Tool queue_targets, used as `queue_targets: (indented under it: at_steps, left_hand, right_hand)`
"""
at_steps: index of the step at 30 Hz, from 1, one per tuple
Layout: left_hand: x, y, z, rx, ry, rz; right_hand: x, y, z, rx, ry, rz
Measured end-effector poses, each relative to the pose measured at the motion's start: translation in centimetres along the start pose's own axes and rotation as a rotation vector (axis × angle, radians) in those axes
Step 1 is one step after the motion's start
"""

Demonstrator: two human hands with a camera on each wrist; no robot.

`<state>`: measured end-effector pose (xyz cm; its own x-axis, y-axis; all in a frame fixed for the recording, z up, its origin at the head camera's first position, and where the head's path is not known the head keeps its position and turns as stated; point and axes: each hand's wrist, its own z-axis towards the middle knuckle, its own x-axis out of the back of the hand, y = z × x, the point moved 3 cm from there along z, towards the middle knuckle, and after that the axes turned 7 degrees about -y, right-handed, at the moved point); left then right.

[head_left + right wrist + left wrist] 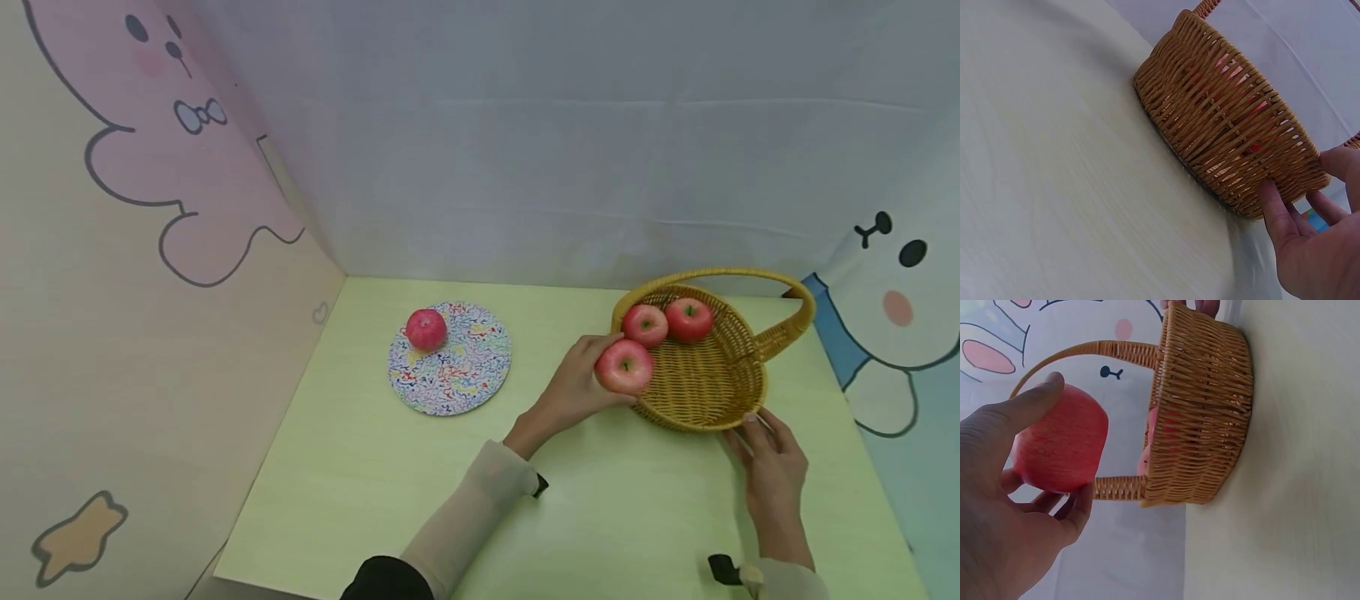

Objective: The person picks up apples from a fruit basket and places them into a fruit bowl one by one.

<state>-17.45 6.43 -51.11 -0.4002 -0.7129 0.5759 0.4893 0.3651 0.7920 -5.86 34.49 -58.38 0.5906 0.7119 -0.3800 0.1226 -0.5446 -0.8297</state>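
My left hand [573, 387] grips a red apple [625, 367] between thumb and fingers, at the left rim of a wicker basket [693, 400]. In the left wrist view, the held apple [1063, 440] is off the table, beside the basket's open top. Two more red apples, a left one [645, 325] and a right one [689, 320], lie inside the basket. My right hand [776, 475] holds the basket at its near right side. In the right wrist view, the thumb is at the rim and other fingers [1277, 215] touch the woven outer wall.
A round plate [465, 379] with a colourful pattern lies at the back left of the pale table [360, 492], bearing a dark pink round fruit [426, 330]. The basket's tall handle [712, 272] arches over its far side. A curtain-like wall [480, 167] stands behind.
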Motion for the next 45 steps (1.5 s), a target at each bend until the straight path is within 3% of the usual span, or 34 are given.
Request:
queue_targets:
  at_steps: [14,22,35,45]
  left_hand:
    - [3.2,-1.3,-3.0,0.079,0.099,-0.039]
    - [4.4,-2.5,-4.0,0.148,0.149,-0.046]
    - [6.9,-5.3,-5.7,0.226,0.289,-0.081]
    - [9.0,-7.3,-5.9,0.321,0.409,-0.03]
  right_hand:
    - [0.2,-0.1,0.1,0.009,0.007,0.01]
    - [0.5,0.0,-0.1,0.014,0.01,0.009]
    - [0.4,0.3,-0.2,0.018,-0.004,0.009]
    - [0.0,0.3,0.1,0.032,-0.032,0.03]
